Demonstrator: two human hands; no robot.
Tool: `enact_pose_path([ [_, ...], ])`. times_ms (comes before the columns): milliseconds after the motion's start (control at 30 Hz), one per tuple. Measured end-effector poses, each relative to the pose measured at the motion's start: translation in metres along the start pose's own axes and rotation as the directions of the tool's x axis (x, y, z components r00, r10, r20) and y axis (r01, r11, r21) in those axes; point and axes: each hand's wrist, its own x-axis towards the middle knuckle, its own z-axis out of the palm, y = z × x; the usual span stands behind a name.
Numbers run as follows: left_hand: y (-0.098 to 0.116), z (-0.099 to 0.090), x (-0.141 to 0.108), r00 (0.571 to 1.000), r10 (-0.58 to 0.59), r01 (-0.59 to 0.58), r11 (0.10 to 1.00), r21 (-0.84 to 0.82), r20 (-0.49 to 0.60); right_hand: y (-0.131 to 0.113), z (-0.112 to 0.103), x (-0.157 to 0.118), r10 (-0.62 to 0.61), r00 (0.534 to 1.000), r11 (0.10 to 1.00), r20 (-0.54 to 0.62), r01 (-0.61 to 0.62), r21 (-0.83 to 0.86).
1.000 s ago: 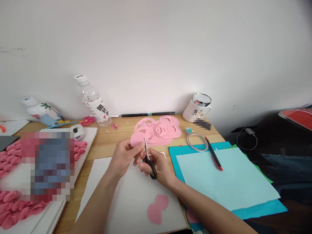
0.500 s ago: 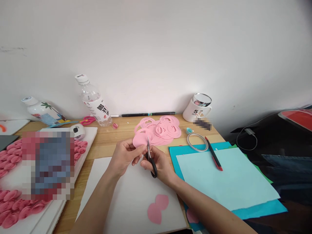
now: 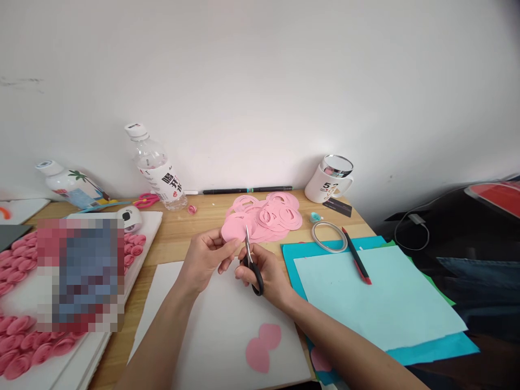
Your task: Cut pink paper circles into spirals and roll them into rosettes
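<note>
Head view shows the left hand pinching a rounded pink paper piece between thumb and fingers, held up in front of a pile of pink cut-out paper. The right hand is closed around the black handles of the scissors, whose blades point away at the piece's right edge; whether paper lies between them, I cannot tell.

As for progress, 2 rounded pink shapes lie cut on the white sheet, and the pile's many openings suggest plenty of cutting is done. Rolled pink flowers line the white board at left, its middle hidden by blurring. The held piece seems unfinished, with no cut line clearly visible on it.
</note>
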Motion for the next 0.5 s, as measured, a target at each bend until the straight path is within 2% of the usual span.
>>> enact_pose_path([
  [367,0.0037,0.0008,-0.0002,0.998,-0.032,0.029,0.998,-0.06,-0.05,-0.0002,0.0004,-0.0009,0.027,1.0,1.0,-0.009,-0.027,-0.004],
  [500,0.0029,0.0028,0.0003,0.999,-0.037,0.036,0.994,-0.098,-0.01,0.004,0.0005,-0.0014,0.029,1.0,1.0,0.005,-0.028,-0.009],
])
